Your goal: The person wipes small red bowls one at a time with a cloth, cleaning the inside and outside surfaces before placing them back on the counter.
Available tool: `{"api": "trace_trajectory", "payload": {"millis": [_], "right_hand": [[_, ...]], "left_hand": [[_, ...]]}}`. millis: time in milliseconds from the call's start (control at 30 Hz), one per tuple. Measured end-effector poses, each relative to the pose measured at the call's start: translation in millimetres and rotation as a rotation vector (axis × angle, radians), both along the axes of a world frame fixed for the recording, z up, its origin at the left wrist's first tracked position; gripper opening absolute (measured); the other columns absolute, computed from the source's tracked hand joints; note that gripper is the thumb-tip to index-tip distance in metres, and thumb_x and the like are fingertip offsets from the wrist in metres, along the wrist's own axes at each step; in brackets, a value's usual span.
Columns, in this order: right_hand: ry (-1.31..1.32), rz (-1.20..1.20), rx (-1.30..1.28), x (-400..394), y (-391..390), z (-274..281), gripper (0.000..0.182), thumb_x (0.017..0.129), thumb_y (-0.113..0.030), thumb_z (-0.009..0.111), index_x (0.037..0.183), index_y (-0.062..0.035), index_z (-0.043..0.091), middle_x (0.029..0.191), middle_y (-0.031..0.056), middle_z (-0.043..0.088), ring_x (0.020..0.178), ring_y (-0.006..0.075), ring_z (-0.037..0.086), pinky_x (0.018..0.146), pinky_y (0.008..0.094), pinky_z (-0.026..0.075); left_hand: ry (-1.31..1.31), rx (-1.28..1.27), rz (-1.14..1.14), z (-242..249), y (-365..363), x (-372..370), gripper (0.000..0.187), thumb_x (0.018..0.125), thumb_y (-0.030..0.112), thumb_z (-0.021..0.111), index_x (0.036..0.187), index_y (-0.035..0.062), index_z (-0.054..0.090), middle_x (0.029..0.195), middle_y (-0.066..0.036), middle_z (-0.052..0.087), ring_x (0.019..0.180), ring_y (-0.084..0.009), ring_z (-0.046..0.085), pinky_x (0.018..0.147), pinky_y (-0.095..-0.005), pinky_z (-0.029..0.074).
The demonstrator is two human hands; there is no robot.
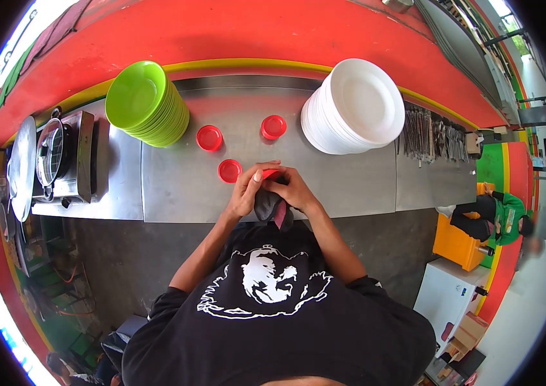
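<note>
Both my hands meet at the near edge of a steel counter. My left hand and my right hand are closed together around a small red dish, of which only the top edge shows. A dark cloth hangs between and under my palms. Three more small red dishes sit apart on the counter: one just left of my left hand, one farther back left, one farther back.
A stack of green bowls stands back left, a stack of white plates back right. Cutlery lies at the far right. A stove with pans is at the left. A person in green crouches by a yellow box.
</note>
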State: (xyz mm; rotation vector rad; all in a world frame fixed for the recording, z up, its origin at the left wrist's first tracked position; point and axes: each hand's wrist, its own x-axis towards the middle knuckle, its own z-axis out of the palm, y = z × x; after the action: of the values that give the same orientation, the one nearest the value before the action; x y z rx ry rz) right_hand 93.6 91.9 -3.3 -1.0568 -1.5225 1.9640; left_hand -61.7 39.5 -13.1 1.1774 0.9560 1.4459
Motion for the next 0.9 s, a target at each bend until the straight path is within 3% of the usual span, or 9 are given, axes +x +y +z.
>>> {"api": "trace_trajectory", "payload": {"millis": [67,167,267,300,400,433,667,867,900], "right_hand": [[-0.056,0.031,-0.016,-4,-9,-4,0.026,0.088,-0.015,0.071,0.107,0.0008,0.067,0.088,0.0039,0.067,0.082,0.0100,0.060,0.076,0.0285,0.048],[-0.017,-0.196,0.172,-20,-33,13,0.027,0.086,-0.015,0.072,0.108,-0.0001,0.065,0.088,0.0045,0.065,0.080,0.0115,0.060,0.074,0.0285,0.048],[-0.162,-0.268,0.374,-10,-45,20,0.028,0.085,-0.014,0.074,0.108,-0.0004,0.064,0.089,0.0017,0.065,0.084,0.0091,0.061,0.073,0.0290,0.050],[-0.149,-0.321,0.569,-15,-50,33,0.021,0.082,-0.008,0.074,0.101,-0.0034,0.065,0.092,0.0061,0.065,0.079,0.0176,0.063,0.070,0.0343,0.051],[-0.091,-0.362,1.161,-37,-56,42,0.025,0.076,-0.003,0.076,0.099,-0.0064,0.068,0.092,0.0059,0.066,0.077,0.0229,0.063,0.070,0.0376,0.051],[-0.171,-0.334,1.223,-44,-63,43,0.021,0.073,0.001,0.076,0.092,-0.0051,0.071,0.095,0.0061,0.066,0.076,0.0266,0.061,0.070,0.0371,0.052],[-0.323,-0.256,1.033,-61,-96,46,0.022,0.077,-0.001,0.073,0.099,-0.0048,0.072,0.097,0.0085,0.066,0.081,0.0294,0.064,0.074,0.0374,0.053],[0.029,-0.210,0.238,-63,-100,40,0.013,0.093,-0.008,0.064,0.097,0.0036,0.070,0.091,0.0071,0.070,0.080,0.0154,0.066,0.076,0.0281,0.051],[0.073,-0.209,0.094,-63,-100,36,0.021,0.095,-0.012,0.064,0.106,0.0047,0.068,0.102,0.0047,0.069,0.088,0.0091,0.061,0.080,0.0268,0.050]], "left_hand": [[0.024,0.058,0.030,-2,-4,-3,0.051,0.108,0.037,0.032,0.110,-0.0053,0.061,0.111,-0.016,0.068,0.115,-0.0268,0.061,0.100,-0.0380,0.046],[-0.294,-0.122,0.216,-17,-14,0,0.052,0.108,0.041,0.031,0.106,-0.0024,0.060,0.104,-0.015,0.069,0.102,-0.0241,0.065,0.092,-0.0364,0.050],[-0.250,-0.367,0.364,-6,-23,-13,0.052,0.107,0.044,0.031,0.103,0.0002,0.058,0.103,-0.014,0.069,0.091,-0.0205,0.065,0.084,-0.0349,0.051],[-0.250,-0.423,0.344,0,-26,-15,0.046,0.106,0.042,0.036,0.101,0.0018,0.058,0.100,-0.009,0.066,0.088,-0.0159,0.060,0.081,-0.0305,0.048],[-0.203,-0.525,0.327,4,-38,-10,0.041,0.106,0.040,0.040,0.098,0.0035,0.057,0.093,-0.004,0.058,0.086,-0.0121,0.053,0.078,-0.0275,0.044],[-0.277,-0.498,0.347,16,-42,-3,0.033,0.105,0.034,0.043,0.094,0.0055,0.056,0.087,-0.001,0.050,0.083,-0.0099,0.046,0.075,-0.0260,0.040],[-0.022,-0.251,0.409,27,-57,-22,0.025,0.102,0.024,0.044,0.089,0.0049,0.052,0.085,-0.002,0.054,0.080,-0.0112,0.048,0.072,-0.0260,0.041],[-0.041,-0.127,0.320,23,-64,-34,0.026,0.101,0.026,0.043,0.095,0.0035,0.055,0.088,-0.004,0.055,0.086,-0.0121,0.053,0.081,-0.0263,0.043],[-0.120,-0.161,0.283,23,-64,-35,0.028,0.101,0.028,0.042,0.097,0.0036,0.055,0.091,-0.004,0.055,0.089,-0.0124,0.053,0.084,-0.0266,0.043]]}}
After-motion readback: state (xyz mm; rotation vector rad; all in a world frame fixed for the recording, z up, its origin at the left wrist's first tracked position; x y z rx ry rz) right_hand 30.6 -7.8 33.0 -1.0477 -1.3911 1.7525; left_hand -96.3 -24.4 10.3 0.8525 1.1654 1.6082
